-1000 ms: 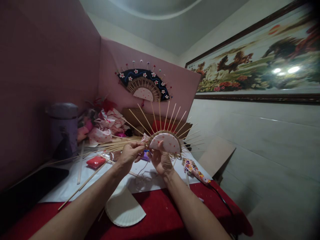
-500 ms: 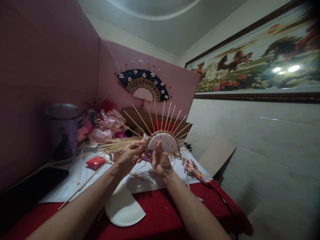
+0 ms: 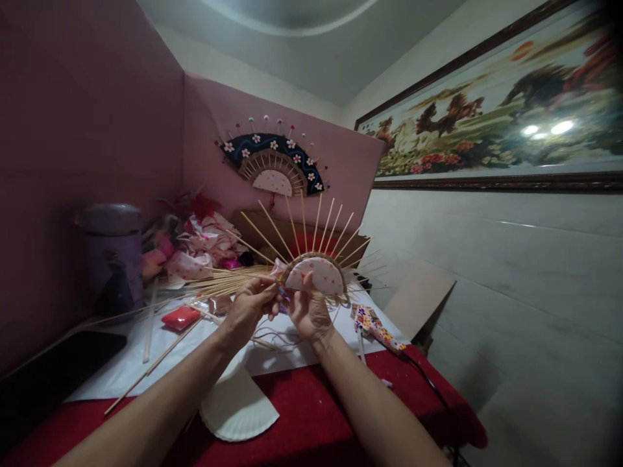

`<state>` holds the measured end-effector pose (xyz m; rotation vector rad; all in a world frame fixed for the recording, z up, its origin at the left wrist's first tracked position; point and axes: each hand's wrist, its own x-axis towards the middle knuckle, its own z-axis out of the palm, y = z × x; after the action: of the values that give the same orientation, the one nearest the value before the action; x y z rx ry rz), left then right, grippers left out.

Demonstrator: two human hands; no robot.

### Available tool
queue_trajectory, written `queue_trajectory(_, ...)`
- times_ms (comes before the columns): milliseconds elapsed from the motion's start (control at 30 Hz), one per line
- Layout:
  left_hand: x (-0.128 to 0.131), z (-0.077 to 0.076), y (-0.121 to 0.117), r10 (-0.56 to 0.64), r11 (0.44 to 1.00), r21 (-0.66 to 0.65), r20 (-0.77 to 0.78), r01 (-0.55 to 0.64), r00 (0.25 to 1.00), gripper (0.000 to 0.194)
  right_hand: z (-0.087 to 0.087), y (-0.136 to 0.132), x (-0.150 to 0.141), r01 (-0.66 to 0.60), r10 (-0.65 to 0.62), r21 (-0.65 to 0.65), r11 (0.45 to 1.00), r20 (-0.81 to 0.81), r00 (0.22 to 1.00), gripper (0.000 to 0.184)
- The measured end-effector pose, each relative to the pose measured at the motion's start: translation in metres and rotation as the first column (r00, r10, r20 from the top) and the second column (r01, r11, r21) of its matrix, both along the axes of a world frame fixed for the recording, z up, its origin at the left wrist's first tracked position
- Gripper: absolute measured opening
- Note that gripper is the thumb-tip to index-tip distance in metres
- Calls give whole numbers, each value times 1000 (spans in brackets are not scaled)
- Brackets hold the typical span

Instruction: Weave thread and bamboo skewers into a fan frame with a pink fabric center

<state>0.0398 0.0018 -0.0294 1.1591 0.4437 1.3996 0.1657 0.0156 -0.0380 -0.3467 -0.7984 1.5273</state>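
My right hand (image 3: 307, 314) grips the lower edge of a half-round fan frame (image 3: 316, 272): a pink dotted paper half-disc with a woven brown rim and thin bamboo sticks (image 3: 318, 224) fanning out of it. My left hand (image 3: 250, 303) pinches the frame's left corner, where a strand of brown cord (image 3: 280, 337) hangs down to the table. A bundle of loose bamboo sticks (image 3: 219, 282) lies just behind my left hand.
A finished dark fan (image 3: 272, 162) with flowers hangs on the pink wall. On the red-covered table lie a white paper plate (image 3: 238, 408), a red packet (image 3: 180, 318), a flowered tool (image 3: 377, 331), crumpled pink cloth (image 3: 204, 250), a purple jar (image 3: 111, 256) and a black phone (image 3: 53, 373).
The fan frame and both hands shifted slightly left and up; my left fingers closed in on the frame's left corner. The view turned a little to the right.
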Motion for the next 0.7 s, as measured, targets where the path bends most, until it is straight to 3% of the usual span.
queue_trajectory(200,1,-2,-1,163,986,24,24,-163,986,23,-1,2,0,-68,63,-38,997,-124,990,15)
queue_trajectory(700,1,-1,-3,141,984,-105,-5,-141,990,24,1,-4,-2,-104,89,-94,990,-153,984,12)
